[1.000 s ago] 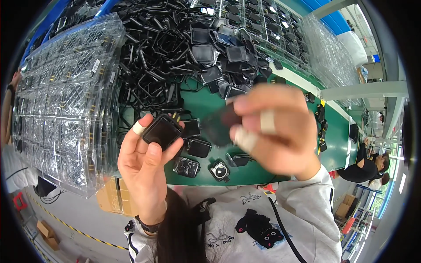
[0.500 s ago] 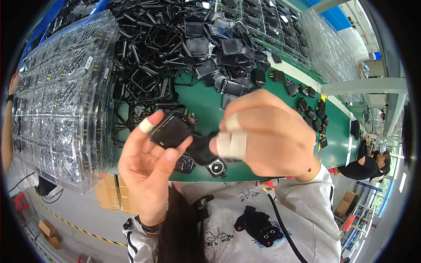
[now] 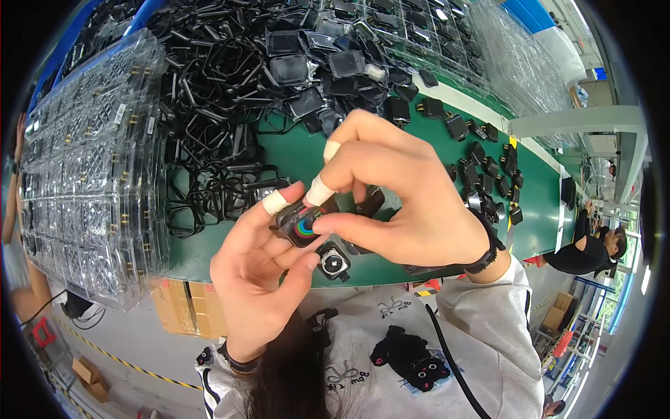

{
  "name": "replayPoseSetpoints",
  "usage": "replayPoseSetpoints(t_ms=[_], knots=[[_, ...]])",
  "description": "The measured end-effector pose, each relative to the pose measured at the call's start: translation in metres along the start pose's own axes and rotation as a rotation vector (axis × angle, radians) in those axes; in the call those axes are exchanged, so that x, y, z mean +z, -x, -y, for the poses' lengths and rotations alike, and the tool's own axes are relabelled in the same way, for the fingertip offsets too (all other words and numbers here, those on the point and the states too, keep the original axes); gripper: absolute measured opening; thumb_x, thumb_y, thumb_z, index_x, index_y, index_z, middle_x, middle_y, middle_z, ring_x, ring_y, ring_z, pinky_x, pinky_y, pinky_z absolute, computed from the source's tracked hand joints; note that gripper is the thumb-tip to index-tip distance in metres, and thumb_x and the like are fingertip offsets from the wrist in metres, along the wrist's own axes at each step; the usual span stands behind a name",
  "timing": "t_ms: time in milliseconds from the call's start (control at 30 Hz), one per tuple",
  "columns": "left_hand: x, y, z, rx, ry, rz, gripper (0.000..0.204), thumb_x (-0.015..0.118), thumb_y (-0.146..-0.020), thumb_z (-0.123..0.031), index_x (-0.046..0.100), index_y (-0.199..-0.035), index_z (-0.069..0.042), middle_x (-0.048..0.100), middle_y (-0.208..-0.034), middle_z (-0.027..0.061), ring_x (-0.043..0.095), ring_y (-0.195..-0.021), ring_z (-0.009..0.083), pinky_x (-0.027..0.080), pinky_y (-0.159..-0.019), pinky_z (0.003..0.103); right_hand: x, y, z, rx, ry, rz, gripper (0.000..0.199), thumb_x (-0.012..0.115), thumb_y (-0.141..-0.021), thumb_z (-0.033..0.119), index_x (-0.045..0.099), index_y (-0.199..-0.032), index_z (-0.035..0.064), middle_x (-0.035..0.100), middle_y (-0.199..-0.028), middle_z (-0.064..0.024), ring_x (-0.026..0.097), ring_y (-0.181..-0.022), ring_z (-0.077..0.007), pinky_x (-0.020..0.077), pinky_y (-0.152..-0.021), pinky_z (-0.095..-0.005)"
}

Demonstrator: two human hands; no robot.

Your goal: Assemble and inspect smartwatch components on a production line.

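My left hand (image 3: 262, 276) and my right hand (image 3: 391, 188) meet over the near edge of the green table (image 3: 300, 157). Both pinch a small dark square watch body (image 3: 301, 225) with a coloured ring showing on its face. White tape wraps one left fingertip and two right fingertips. My right thumb presses the body's lower edge. Just below it on the table lies a similar square part (image 3: 333, 263) with a round centre.
A big heap of black square frames and screen parts (image 3: 230, 84) covers the far table. Stacked clear plastic trays (image 3: 84, 181) stand at the left. Small black parts (image 3: 481, 164) line the right side. Cardboard boxes (image 3: 185, 307) sit under the table. A person (image 3: 586, 248) sits at far right.
My hands have closed together: the right hand came down from holding a dark piece apart and now pinches the watch body that the left hand held.
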State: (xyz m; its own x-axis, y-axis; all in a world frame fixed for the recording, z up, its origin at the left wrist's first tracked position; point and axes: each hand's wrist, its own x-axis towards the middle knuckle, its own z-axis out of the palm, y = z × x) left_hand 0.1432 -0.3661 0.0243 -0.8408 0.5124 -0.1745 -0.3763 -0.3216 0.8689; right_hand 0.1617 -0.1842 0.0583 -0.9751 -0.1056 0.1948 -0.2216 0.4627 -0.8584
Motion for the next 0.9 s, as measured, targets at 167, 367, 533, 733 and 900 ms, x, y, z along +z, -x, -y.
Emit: replayPoseSetpoints(t_ms=[167, 367, 533, 733, 900], knots=[[-0.008, -0.001, 0.012, 0.091, -0.017, 0.132, 0.051, 0.058, -0.078, 0.019, 0.044, -0.126, 0.009, 0.054, -0.115, 0.0153, 0.057, -0.111, 0.0240, 0.053, -0.088, 0.031, 0.007, 0.009, -0.004, -0.035, -0.092, -0.045, 0.023, 0.074, -0.070, -0.003, 0.062, -0.089, 0.0007, 0.053, -0.096, -0.0100, 0.054, -0.073, -0.0131, 0.0452, -0.063, -0.0239], [0.003, -0.001, 0.014, 0.100, -0.163, -0.001, 0.037, 0.063, -0.077, 0.015, 0.053, -0.111, 0.006, 0.055, -0.104, 0.0110, 0.059, -0.103, 0.0225, 0.055, -0.081, 0.030, 0.008, 0.027, -0.015, 0.115, -0.318, -0.079, 0.022, 0.075, -0.071, -0.001, 0.062, -0.088, -0.0007, 0.056, -0.092, -0.0108, 0.056, -0.076, -0.0173, 0.0458, -0.065, -0.0277], [0.012, -0.006, 0.022, 0.302, -0.256, 0.047, 0.022, 0.069, -0.078, 0.005, 0.058, -0.097, 0.004, 0.056, -0.091, 0.0091, 0.059, -0.085, 0.0174, 0.052, -0.072, 0.026, 0.013, 0.045, -0.017, 0.005, -0.132, -0.211, 0.021, 0.075, -0.071, -0.001, 0.061, -0.087, -0.0007, 0.058, -0.088, -0.0107, 0.057, -0.075, -0.0197, 0.0454, -0.064, -0.0291], [0.009, -0.009, 0.043, 0.444, -0.248, 0.124, 0.020, 0.072, -0.080, -0.009, 0.058, -0.090, 0.002, 0.055, -0.087, 0.0076, 0.055, -0.077, 0.0138, 0.048, -0.065, 0.023, 0.022, 0.063, -0.018, -0.023, -0.180, -0.294, 0.023, 0.075, -0.070, 0.000, 0.060, -0.087, 0.0006, 0.055, -0.084, -0.0090, 0.056, -0.071, -0.0191, 0.0450, -0.062, -0.0289], [0.018, -0.012, 0.048, 0.207, -0.199, 0.119, 0.020, 0.071, -0.081, -0.010, 0.058, -0.089, 0.002, 0.055, -0.090, 0.0081, 0.055, -0.076, 0.0132, 0.046, -0.059, 0.022, 0.011, 0.075, -0.025, 0.185, -0.167, -0.235, 0.029, 0.077, -0.069, 0.002, 0.060, -0.093, 0.0023, 0.052, -0.083, -0.0081, 0.056, -0.070, -0.0190, 0.0458, -0.061, -0.0300]])
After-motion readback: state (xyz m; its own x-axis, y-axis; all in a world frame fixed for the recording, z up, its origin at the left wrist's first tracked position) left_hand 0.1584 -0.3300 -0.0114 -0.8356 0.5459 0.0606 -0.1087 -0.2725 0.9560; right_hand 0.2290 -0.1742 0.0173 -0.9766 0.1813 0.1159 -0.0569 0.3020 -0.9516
